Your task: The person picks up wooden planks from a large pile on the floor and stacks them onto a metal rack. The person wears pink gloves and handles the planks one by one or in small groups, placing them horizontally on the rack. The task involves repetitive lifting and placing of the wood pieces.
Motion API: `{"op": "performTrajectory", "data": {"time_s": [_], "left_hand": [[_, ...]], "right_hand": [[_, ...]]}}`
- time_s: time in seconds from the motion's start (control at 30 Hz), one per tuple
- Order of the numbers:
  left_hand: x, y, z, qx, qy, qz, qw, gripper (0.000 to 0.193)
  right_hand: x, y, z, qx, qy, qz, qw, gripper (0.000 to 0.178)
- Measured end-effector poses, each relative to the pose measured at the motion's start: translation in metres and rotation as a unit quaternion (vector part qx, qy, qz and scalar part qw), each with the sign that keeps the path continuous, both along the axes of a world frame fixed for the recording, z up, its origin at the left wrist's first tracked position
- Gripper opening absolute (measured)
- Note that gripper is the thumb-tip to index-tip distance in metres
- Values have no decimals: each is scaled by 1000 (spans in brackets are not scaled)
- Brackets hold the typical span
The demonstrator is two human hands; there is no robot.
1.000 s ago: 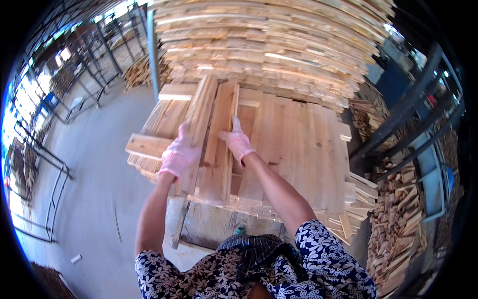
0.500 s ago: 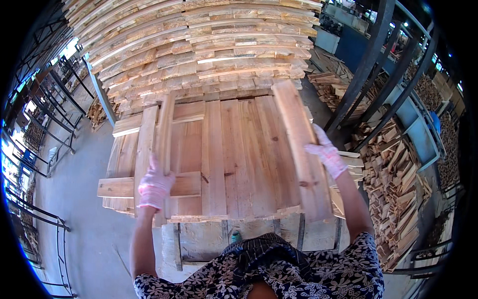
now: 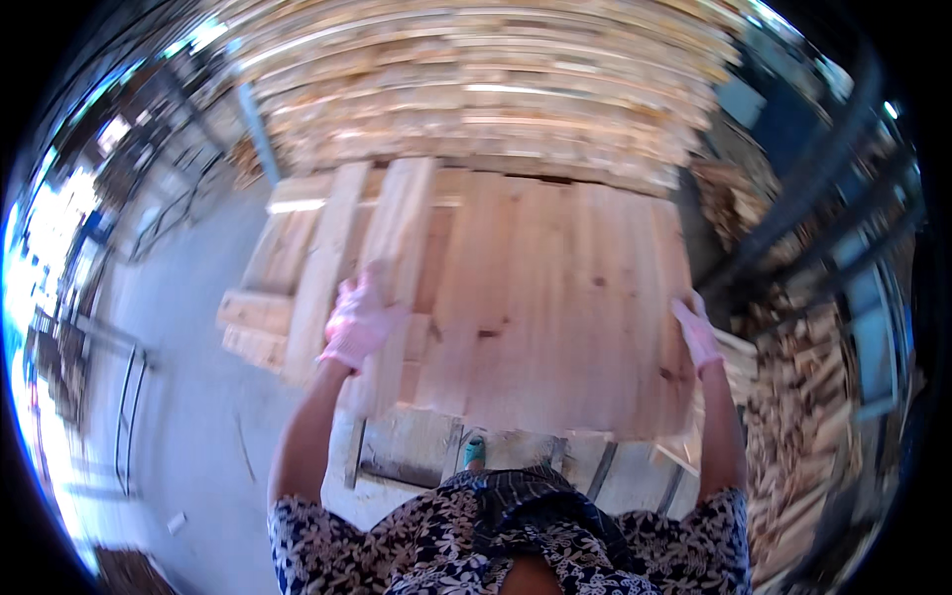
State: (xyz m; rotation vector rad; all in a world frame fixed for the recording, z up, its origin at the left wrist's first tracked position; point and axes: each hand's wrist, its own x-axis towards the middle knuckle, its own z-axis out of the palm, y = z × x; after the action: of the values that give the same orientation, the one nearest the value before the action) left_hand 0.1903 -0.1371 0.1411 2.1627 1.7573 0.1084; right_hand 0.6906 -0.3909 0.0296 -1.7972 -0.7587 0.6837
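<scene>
A row of long wooden planks (image 3: 535,297) lies side by side, forming a flat layer in front of me. On its left part rests a loose plank (image 3: 402,203), slightly slanted, and my left hand (image 3: 359,322) in a pink-white glove is closed on its left edge. Another loose plank (image 3: 325,258) lies just left of that hand. At the right end of the row, my gloved right hand (image 3: 698,332) touches the outer edge of the last plank (image 3: 659,297), its fingers stretched along the side and thumb near the top. Motion blurs both hands somewhat.
A tall stack of boards (image 3: 476,99) rises right behind the layer. Crosswise pieces (image 3: 253,312) stick out at the left. Scrap wood (image 3: 798,426) is heaped on the right, near dark metal posts (image 3: 803,198). Grey floor (image 3: 198,397) stretches to the left.
The tilted plank at the right now lies flat in line with the row, my right hand at its edge. The narrow plank by my left hand now shows its broad face. The view has shifted.
</scene>
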Motion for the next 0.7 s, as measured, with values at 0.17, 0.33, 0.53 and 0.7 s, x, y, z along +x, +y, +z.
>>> {"op": "performTrajectory", "data": {"time_s": [0.17, 0.33, 0.53, 0.7], "left_hand": [[-9, 19, 29, 7, -47, 27, 998, 89], [-73, 48, 40, 23, -4, 47, 999, 85], [-66, 81, 3, -16, 88, 10, 996, 82], [-56, 116, -5, 3, 16, 68, 998, 83]], "right_hand": [[17, -1, 17, -302, -413, -44, 858, 70], [-143, 87, 92, -185, -350, 126, 910, 64], [-295, 236, 80, -27, -297, 220, 929, 93], [-432, 311, 117, -318, -286, 97, 899, 104]]}}
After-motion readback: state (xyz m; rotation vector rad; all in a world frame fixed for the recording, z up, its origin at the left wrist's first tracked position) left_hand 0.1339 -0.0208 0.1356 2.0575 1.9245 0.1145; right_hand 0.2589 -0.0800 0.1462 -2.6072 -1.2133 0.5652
